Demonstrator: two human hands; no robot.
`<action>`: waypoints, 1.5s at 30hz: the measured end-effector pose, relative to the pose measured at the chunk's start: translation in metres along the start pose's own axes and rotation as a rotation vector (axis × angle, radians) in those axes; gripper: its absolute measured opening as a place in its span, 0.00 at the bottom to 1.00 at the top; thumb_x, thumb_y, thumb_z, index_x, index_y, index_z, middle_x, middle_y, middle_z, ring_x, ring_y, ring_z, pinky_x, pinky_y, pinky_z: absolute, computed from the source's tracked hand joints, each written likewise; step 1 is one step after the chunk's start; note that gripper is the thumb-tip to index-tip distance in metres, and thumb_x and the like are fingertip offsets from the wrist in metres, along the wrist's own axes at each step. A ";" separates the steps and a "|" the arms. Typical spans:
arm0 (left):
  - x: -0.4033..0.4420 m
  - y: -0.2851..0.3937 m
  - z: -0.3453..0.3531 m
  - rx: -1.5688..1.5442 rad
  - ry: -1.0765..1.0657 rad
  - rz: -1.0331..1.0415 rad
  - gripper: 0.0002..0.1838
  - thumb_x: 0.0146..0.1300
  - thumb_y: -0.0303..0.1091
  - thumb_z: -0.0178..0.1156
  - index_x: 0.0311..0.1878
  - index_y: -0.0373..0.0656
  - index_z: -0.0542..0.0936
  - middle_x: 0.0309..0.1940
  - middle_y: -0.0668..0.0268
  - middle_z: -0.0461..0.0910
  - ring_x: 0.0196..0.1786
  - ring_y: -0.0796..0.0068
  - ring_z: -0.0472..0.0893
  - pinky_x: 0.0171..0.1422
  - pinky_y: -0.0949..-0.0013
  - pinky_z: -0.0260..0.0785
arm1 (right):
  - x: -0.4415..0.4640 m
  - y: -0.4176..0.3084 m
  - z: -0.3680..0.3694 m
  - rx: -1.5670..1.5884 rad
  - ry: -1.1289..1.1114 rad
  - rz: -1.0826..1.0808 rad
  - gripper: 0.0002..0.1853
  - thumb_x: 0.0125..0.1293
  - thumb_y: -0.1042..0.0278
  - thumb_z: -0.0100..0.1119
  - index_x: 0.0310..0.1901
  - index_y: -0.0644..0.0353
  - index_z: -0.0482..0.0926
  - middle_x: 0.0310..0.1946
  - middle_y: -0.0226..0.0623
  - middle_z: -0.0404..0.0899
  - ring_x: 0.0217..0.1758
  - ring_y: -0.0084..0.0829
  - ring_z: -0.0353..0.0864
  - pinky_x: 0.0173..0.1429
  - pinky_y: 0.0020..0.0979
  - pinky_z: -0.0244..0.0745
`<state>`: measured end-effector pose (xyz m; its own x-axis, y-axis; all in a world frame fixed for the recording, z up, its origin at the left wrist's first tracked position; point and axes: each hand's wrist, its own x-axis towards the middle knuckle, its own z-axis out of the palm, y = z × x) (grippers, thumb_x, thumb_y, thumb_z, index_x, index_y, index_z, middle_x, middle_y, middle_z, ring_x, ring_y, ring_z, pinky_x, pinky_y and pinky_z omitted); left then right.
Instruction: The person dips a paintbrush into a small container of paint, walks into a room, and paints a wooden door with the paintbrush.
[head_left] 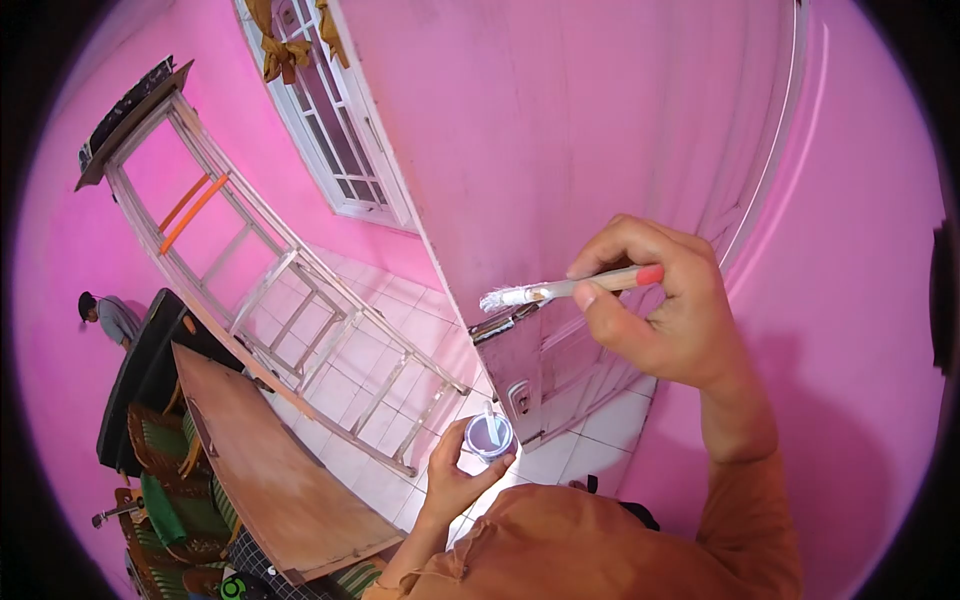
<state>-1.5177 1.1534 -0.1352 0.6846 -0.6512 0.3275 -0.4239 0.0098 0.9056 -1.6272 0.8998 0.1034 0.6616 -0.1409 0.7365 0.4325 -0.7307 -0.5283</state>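
Observation:
A paintbrush (600, 284) with a red-tipped handle is pinched in my right hand (665, 300). White paint coats its bristles, which point left in front of the pink door (560, 130), near its edge. Whether the bristles touch the door I cannot tell. Lower down, my left hand (462, 475) is wrapped round a small paint can (489, 437). A pale stick or strip stands in the can, over purplish-white contents. Just above the can, the door shows a lock plate (518, 398) and a dark metal latch strip (505, 322) by its edge.
A metal stepladder (300, 290) stands on the white tiled floor (385, 300) to the left. Nearer me lean a brown wooden board (270, 450) and green-cushioned chairs (165, 480). Another person (115, 318) is at the far left. A barred window (335, 130) is behind the door.

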 end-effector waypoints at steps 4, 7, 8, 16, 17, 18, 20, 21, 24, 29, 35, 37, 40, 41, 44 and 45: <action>0.000 0.003 -0.002 0.009 0.009 0.009 0.30 0.55 0.38 0.83 0.59 0.36 0.83 0.51 0.59 0.86 0.55 0.65 0.86 0.62 0.63 0.77 | 0.011 -0.001 0.016 -0.013 0.036 -0.031 0.05 0.63 0.76 0.69 0.39 0.65 0.83 0.30 0.33 0.84 0.32 0.23 0.82 0.38 0.28 0.76; -0.001 0.002 -0.003 -0.020 0.005 -0.013 0.30 0.55 0.38 0.83 0.58 0.36 0.83 0.50 0.59 0.86 0.55 0.66 0.86 0.62 0.64 0.77 | 0.019 -0.012 0.012 -0.037 0.137 -0.078 0.05 0.63 0.77 0.68 0.40 0.65 0.84 0.30 0.33 0.83 0.33 0.22 0.81 0.39 0.27 0.73; -0.001 0.003 -0.003 -0.025 0.012 -0.011 0.30 0.55 0.38 0.83 0.58 0.36 0.83 0.50 0.59 0.86 0.54 0.66 0.86 0.62 0.64 0.77 | 0.020 -0.018 0.009 -0.058 0.212 -0.139 0.05 0.63 0.78 0.67 0.40 0.65 0.84 0.31 0.34 0.82 0.33 0.22 0.80 0.39 0.27 0.73; -0.004 0.001 -0.005 -0.004 -0.008 -0.031 0.30 0.55 0.38 0.83 0.57 0.36 0.83 0.50 0.59 0.86 0.54 0.65 0.86 0.61 0.63 0.76 | -0.006 -0.015 0.018 -0.134 0.027 -0.053 0.05 0.64 0.78 0.68 0.41 0.64 0.84 0.33 0.34 0.83 0.34 0.25 0.83 0.37 0.28 0.76; -0.005 -0.001 -0.005 -0.006 -0.004 -0.023 0.29 0.55 0.38 0.83 0.57 0.36 0.83 0.50 0.59 0.86 0.54 0.65 0.86 0.62 0.63 0.76 | -0.006 -0.014 0.022 -0.124 0.034 -0.039 0.05 0.64 0.77 0.70 0.40 0.62 0.84 0.32 0.33 0.84 0.34 0.26 0.86 0.37 0.29 0.79; -0.006 -0.002 -0.005 -0.007 -0.002 -0.015 0.29 0.55 0.38 0.83 0.57 0.37 0.83 0.50 0.59 0.86 0.54 0.65 0.86 0.62 0.63 0.76 | -0.003 -0.014 0.022 -0.125 0.037 -0.038 0.05 0.64 0.77 0.70 0.40 0.62 0.84 0.32 0.33 0.84 0.34 0.26 0.86 0.37 0.29 0.79; -0.006 0.001 -0.006 -0.006 -0.011 -0.016 0.29 0.55 0.38 0.83 0.57 0.36 0.83 0.50 0.59 0.86 0.54 0.65 0.86 0.62 0.63 0.76 | 0.007 -0.010 0.019 -0.128 0.112 -0.175 0.05 0.64 0.80 0.67 0.42 0.66 0.85 0.34 0.37 0.84 0.33 0.26 0.81 0.38 0.28 0.75; -0.005 0.002 -0.005 -0.008 -0.013 -0.014 0.29 0.55 0.38 0.83 0.57 0.36 0.83 0.50 0.59 0.86 0.54 0.65 0.86 0.62 0.63 0.76 | 0.010 -0.014 0.014 -0.130 0.116 -0.172 0.05 0.64 0.80 0.67 0.42 0.66 0.85 0.34 0.37 0.84 0.33 0.26 0.81 0.38 0.28 0.75; -0.006 0.001 -0.005 -0.006 -0.021 0.002 0.29 0.55 0.38 0.83 0.57 0.36 0.83 0.50 0.58 0.85 0.54 0.64 0.86 0.62 0.63 0.77 | 0.009 -0.027 -0.003 -0.220 0.220 -0.241 0.06 0.63 0.80 0.67 0.41 0.66 0.85 0.34 0.37 0.84 0.33 0.26 0.82 0.37 0.28 0.74; -0.009 0.000 -0.006 0.007 -0.013 0.007 0.29 0.55 0.37 0.84 0.57 0.35 0.83 0.50 0.58 0.85 0.54 0.65 0.86 0.62 0.63 0.77 | -0.019 -0.011 0.000 -0.199 -0.001 -0.041 0.05 0.64 0.76 0.70 0.42 0.63 0.85 0.31 0.35 0.81 0.31 0.28 0.83 0.35 0.28 0.75; -0.008 0.004 -0.007 0.010 -0.026 0.001 0.30 0.55 0.37 0.84 0.57 0.35 0.83 0.51 0.58 0.85 0.55 0.65 0.86 0.63 0.63 0.77 | -0.003 0.005 0.009 -0.137 0.116 -0.094 0.07 0.65 0.75 0.70 0.43 0.63 0.85 0.32 0.35 0.82 0.32 0.28 0.84 0.38 0.30 0.78; -0.007 0.004 -0.006 0.001 -0.032 -0.004 0.30 0.55 0.36 0.84 0.57 0.35 0.83 0.51 0.58 0.85 0.55 0.64 0.86 0.63 0.63 0.77 | 0.000 -0.004 0.000 -0.156 0.173 -0.121 0.07 0.65 0.75 0.70 0.43 0.63 0.85 0.32 0.35 0.82 0.32 0.28 0.84 0.38 0.30 0.78; -0.007 0.001 -0.006 -0.007 -0.023 0.005 0.29 0.55 0.36 0.84 0.57 0.35 0.83 0.51 0.58 0.85 0.55 0.64 0.86 0.63 0.62 0.77 | -0.008 -0.014 -0.009 -0.223 0.154 -0.137 0.06 0.66 0.75 0.70 0.44 0.62 0.85 0.33 0.36 0.83 0.32 0.28 0.85 0.39 0.30 0.79; -0.007 0.000 -0.007 0.009 -0.029 0.011 0.29 0.55 0.36 0.83 0.57 0.35 0.83 0.52 0.58 0.85 0.55 0.64 0.86 0.63 0.62 0.77 | -0.011 -0.016 -0.009 -0.271 0.082 -0.122 0.06 0.66 0.75 0.69 0.44 0.62 0.85 0.34 0.36 0.83 0.32 0.28 0.85 0.39 0.30 0.79; -0.008 -0.002 -0.006 0.016 -0.024 0.013 0.29 0.55 0.36 0.83 0.57 0.35 0.83 0.52 0.58 0.85 0.55 0.65 0.86 0.63 0.63 0.77 | -0.015 -0.006 0.006 -0.188 -0.026 -0.009 0.06 0.65 0.74 0.70 0.42 0.62 0.85 0.32 0.36 0.83 0.32 0.27 0.84 0.38 0.29 0.78; -0.008 -0.002 -0.006 0.007 -0.019 0.010 0.29 0.55 0.36 0.83 0.57 0.35 0.83 0.52 0.58 0.85 0.55 0.65 0.86 0.63 0.63 0.77 | -0.012 -0.003 0.008 -0.187 -0.024 -0.008 0.06 0.65 0.74 0.70 0.42 0.62 0.85 0.32 0.36 0.83 0.32 0.27 0.84 0.38 0.29 0.78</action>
<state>-1.5191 1.1634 -0.1380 0.6690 -0.6655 0.3310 -0.4345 0.0112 0.9006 -1.6315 0.9090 0.0922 0.6742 -0.1199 0.7288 0.3178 -0.8437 -0.4327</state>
